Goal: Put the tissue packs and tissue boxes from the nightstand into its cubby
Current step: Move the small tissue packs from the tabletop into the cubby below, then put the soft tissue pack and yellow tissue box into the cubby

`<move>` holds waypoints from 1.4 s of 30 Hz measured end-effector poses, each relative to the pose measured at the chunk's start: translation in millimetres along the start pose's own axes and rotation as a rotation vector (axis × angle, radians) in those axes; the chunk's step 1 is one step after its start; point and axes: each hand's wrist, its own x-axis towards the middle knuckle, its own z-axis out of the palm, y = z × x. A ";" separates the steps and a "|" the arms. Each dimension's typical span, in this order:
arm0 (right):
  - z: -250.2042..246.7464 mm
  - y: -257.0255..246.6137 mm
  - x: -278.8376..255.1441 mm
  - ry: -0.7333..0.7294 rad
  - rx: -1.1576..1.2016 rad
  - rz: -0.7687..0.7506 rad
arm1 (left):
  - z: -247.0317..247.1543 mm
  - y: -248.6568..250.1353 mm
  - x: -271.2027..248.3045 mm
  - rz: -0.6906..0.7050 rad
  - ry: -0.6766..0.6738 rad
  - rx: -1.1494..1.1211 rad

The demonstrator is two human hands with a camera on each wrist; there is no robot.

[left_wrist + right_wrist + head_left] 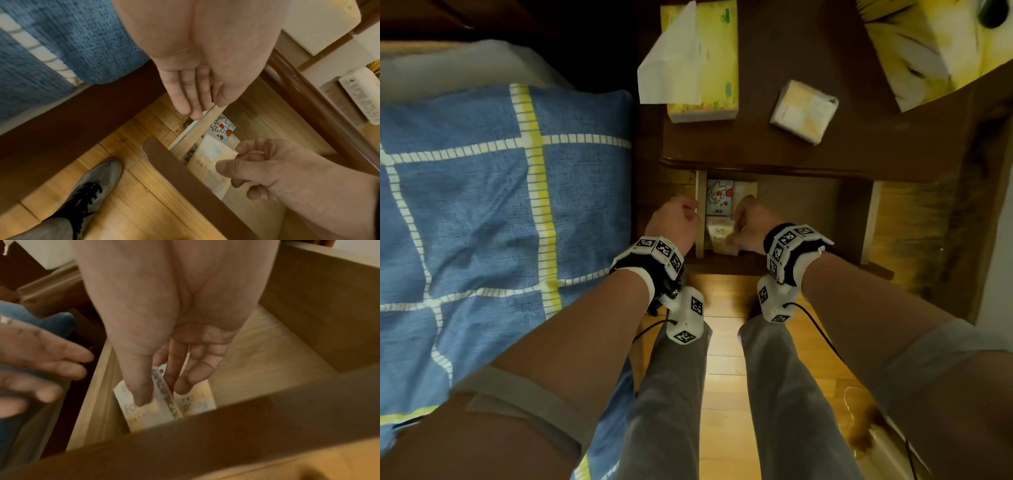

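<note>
In the nightstand's open cubby (801, 205) a tissue pack with a red cartoon print (718, 197) lies at the back left. In front of it, my right hand (736, 226) pinches a pale orange tissue pack (144, 417) between thumb (141, 391) and fingers, low against the cubby's front left corner. My left hand (193, 104) rests with straight fingers on the cubby's left side wall (205, 128) and holds nothing. On the nightstand top lie a yellow tissue pack with a sheet sticking out (717, 61), a small square pack (804, 111) and a yellow-and-white tissue box (928, 44).
A bed with a blue checked cover (482, 205) stands close on the left of the nightstand. Below lie the wooden floor (726, 377), my grey trouser legs and a grey shoe (92, 186). The cubby's right part (267, 353) is bare wood.
</note>
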 end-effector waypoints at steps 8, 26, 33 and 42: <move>-16.3 2.2 4.9 0.397 0.111 0.187 | -2.9 13.3 6.5 0.027 0.023 0.104; -32.9 -9.8 7.1 0.165 0.114 0.167 | -7.7 33.5 1.5 -0.028 -0.028 0.154; -89.1 -34.6 -64.9 0.315 0.340 0.034 | -56.2 109.8 -29.3 0.173 0.419 0.173; -127.4 -41.0 -53.4 0.689 -0.166 -0.103 | -62.5 156.4 34.6 0.075 0.344 0.254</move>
